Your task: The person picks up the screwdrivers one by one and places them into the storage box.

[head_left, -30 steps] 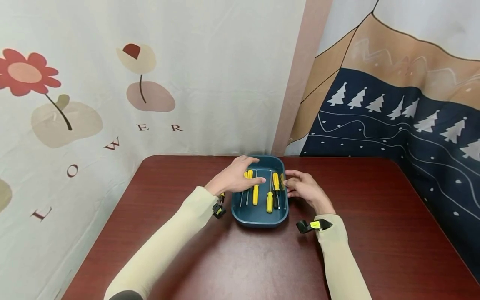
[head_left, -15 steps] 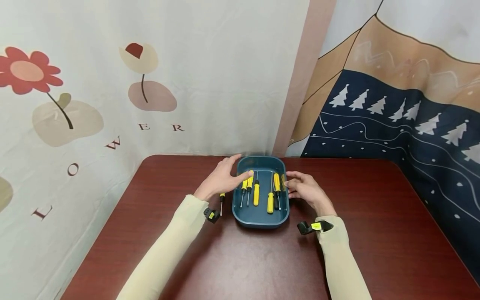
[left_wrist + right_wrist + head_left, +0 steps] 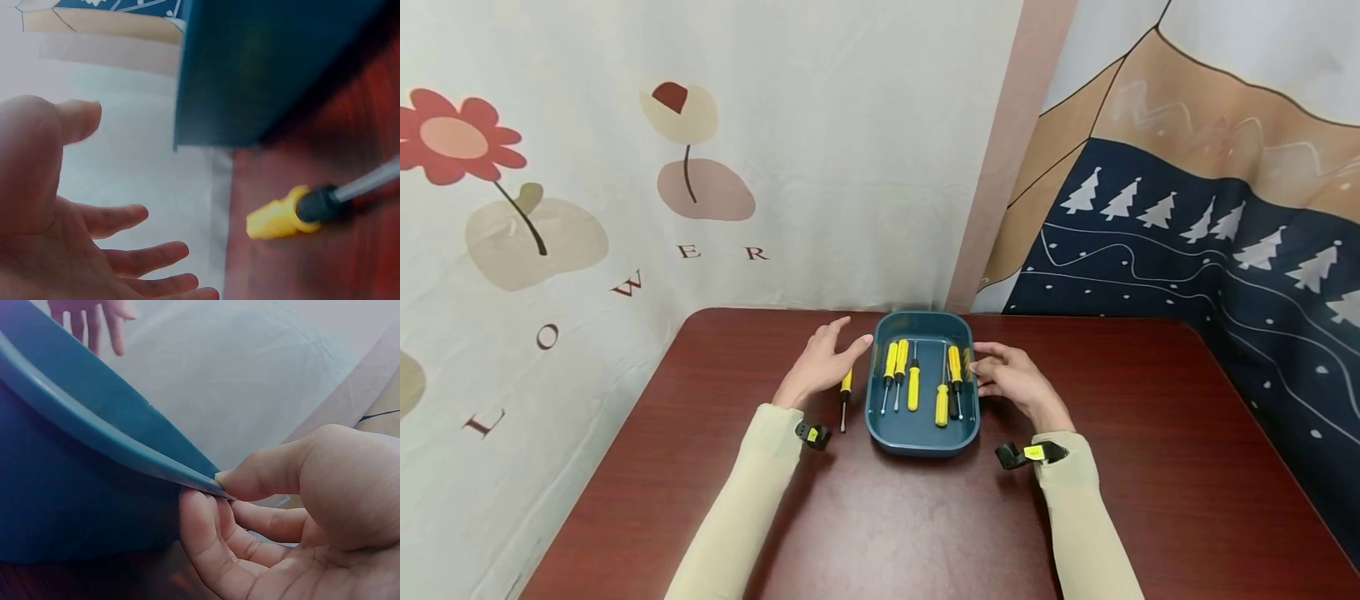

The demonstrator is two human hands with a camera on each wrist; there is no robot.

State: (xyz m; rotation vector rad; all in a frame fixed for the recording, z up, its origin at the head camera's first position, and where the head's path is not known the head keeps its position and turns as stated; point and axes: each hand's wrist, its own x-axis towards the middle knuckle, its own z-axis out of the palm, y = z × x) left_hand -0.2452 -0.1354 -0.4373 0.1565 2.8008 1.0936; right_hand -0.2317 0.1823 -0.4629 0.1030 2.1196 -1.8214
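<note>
A blue rectangular tray (image 3: pixel 917 440) stands on the table with several yellow-handled screwdrivers (image 3: pixel 913 387) lying in it, in a left and a right group. My right hand (image 3: pixel 1017 382) pinches the tray's right rim; in the right wrist view the thumb lies over the rim (image 3: pixel 119 445) and the fingers are below it outside. My left hand (image 3: pixel 820 363) hovers left of the tray with fingers spread, holding nothing. Beneath and beside it, one yellow and black screwdriver (image 3: pixel 844 400) lies on the table outside the tray, its handle partly hidden by the hand in the head view.
The dark red wooden table (image 3: pixel 925 533) reaches back to a printed curtain (image 3: pixel 850 167), close behind the tray. Each wrist carries a small black camera, such as the left wrist camera (image 3: pixel 812 434).
My left hand has moved left from over the tray to beside it, uncovering the left screwdrivers and the one on the table. My right hand stays on the rim.
</note>
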